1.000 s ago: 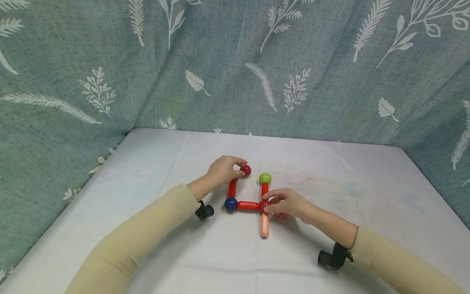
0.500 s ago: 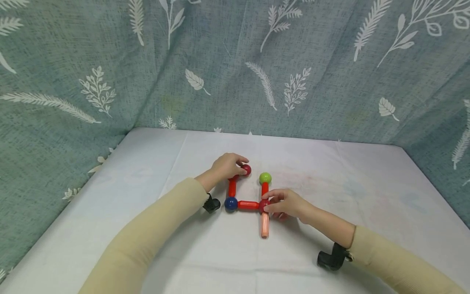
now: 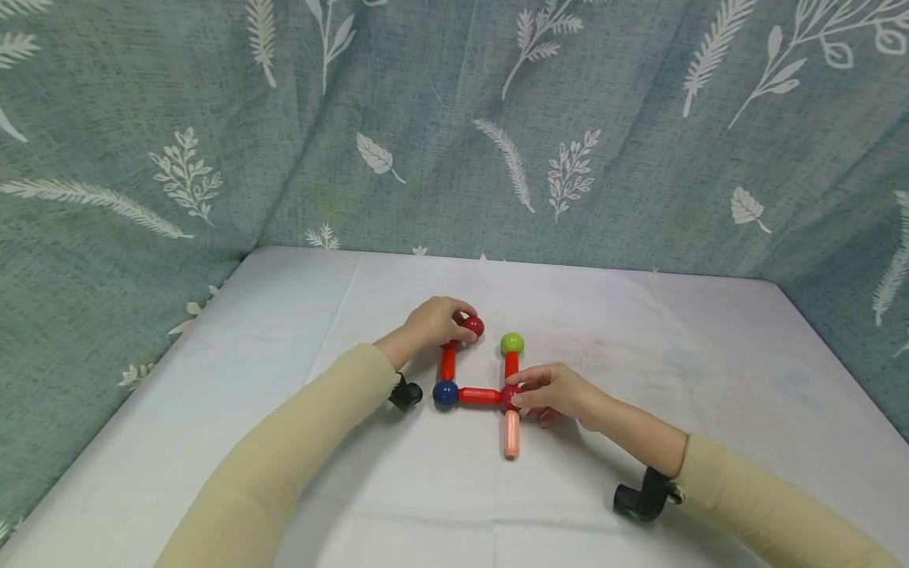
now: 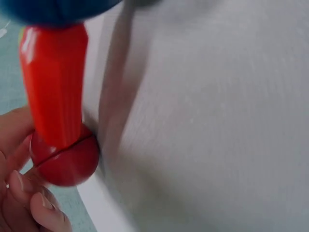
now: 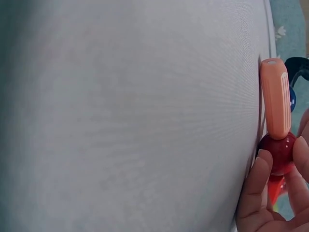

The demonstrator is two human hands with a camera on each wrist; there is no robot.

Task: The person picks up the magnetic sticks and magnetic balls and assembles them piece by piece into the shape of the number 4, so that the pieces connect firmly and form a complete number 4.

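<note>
In the head view my left hand [image 3: 433, 322] pinches a glossy red ball [image 3: 474, 326] between thumb and fingers. Below that hand, a red rod [image 3: 447, 364] runs down to a dark blue ball [image 3: 446, 393]; its upper end is partly hidden. The left wrist view shows a red ball [image 4: 67, 159] at a red rod's end, beside the fingers. From the blue ball, a red rod [image 3: 479, 396] lies across to another red ball [image 3: 507, 398], gripped by my right hand [image 3: 557, 394]. A light green ball [image 3: 512, 344] tops a red rod [image 3: 511, 365] there, and a salmon rod [image 3: 511, 435] points toward me.
White cloth [image 3: 355, 489] covers the table. A green leaf-patterned curtain [image 3: 440, 173] hangs behind and along the sides. Black cameras sit on the left wrist [image 3: 405, 393] and right wrist [image 3: 646, 497].
My left hand and forearm have shifted slightly to the right and farther over the red rod, still at the red ball. My right hand and the joined pieces stay almost where they were.
</note>
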